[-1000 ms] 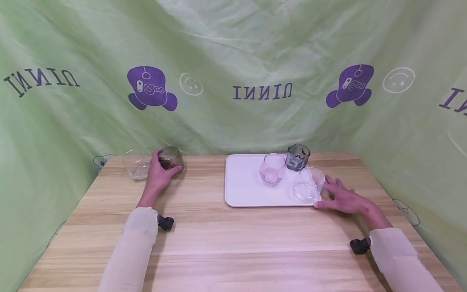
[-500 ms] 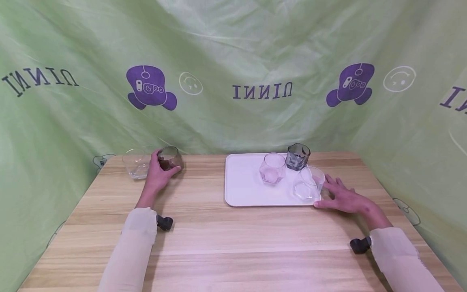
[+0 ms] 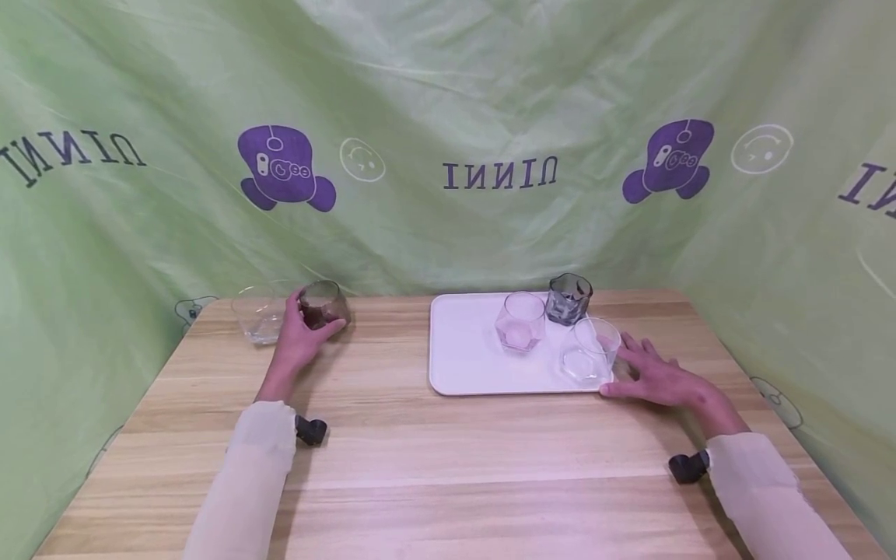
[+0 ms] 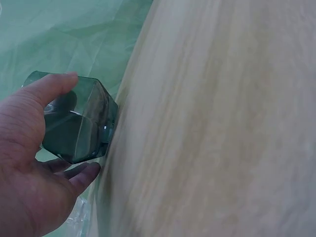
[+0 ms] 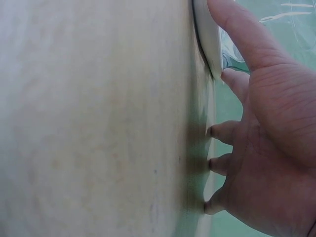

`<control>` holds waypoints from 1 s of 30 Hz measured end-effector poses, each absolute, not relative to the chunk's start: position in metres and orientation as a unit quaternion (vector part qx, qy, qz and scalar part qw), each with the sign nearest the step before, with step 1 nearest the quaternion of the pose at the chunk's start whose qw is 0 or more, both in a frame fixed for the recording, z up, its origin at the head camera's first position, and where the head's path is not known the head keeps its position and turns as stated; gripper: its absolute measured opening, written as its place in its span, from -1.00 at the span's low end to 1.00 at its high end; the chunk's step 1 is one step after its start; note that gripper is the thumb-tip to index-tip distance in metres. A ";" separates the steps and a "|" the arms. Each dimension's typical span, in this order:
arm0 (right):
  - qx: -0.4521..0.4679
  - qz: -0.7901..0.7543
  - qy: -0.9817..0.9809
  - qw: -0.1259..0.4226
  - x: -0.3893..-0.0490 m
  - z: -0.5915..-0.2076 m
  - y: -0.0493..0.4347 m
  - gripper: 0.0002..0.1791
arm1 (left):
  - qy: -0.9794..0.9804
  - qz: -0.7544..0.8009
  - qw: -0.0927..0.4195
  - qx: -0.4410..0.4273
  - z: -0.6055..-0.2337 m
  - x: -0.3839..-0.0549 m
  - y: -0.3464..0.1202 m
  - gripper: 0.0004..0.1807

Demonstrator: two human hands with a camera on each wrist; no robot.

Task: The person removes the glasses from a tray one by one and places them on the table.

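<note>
At the back left of the table, my left hand (image 3: 301, 338) holds a dark tinted drinking glass (image 3: 323, 305), thumb on one side and fingers on the other. The left wrist view shows this glass (image 4: 76, 123) as faceted, with its base close to the tabletop. Just left of the hand stands a clear glass (image 3: 260, 317). My right hand (image 3: 661, 379) rests spread at the right end of a white tray (image 3: 462, 350), its thumb against the front corner. Closest to it on the tray is a clear glass (image 3: 584, 362); its fingertips touch the table in the right wrist view.
Also on the tray are a pinkish clear glass (image 3: 519, 330) and, at its back right corner, a dark grey glass (image 3: 568, 299). A green printed curtain (image 3: 392, 233) hangs behind and beside the wooden table (image 3: 434, 459).
The head view has shifted very slightly. Both hands stay nearly still, the left on the dark glass and the right at the tray's end.
</note>
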State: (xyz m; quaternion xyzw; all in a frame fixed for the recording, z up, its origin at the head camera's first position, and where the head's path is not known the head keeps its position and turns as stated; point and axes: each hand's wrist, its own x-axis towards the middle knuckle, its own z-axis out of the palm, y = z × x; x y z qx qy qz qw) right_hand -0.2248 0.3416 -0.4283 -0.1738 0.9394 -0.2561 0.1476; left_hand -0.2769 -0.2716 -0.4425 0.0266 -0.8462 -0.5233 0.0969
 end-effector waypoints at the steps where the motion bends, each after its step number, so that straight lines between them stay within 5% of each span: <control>1: -0.175 -0.255 0.940 0.147 -0.225 -0.428 0.341 0.06 | -0.845 -0.526 0.095 0.028 -0.442 -0.276 -0.272 0.22; 10: -0.174 -0.256 0.939 0.153 -0.225 -0.429 0.341 0.06 | -0.843 -0.519 0.139 0.038 -0.409 -0.262 -0.260 0.23; 19: -0.178 -0.257 0.938 0.152 -0.226 -0.428 0.339 0.05 | -0.830 -0.514 0.214 0.003 -0.384 -0.254 -0.227 0.02; 30: -0.176 -0.255 0.938 0.153 -0.226 -0.428 0.342 0.06 | -0.846 -0.501 0.168 -0.077 -0.390 -0.253 -0.172 -0.06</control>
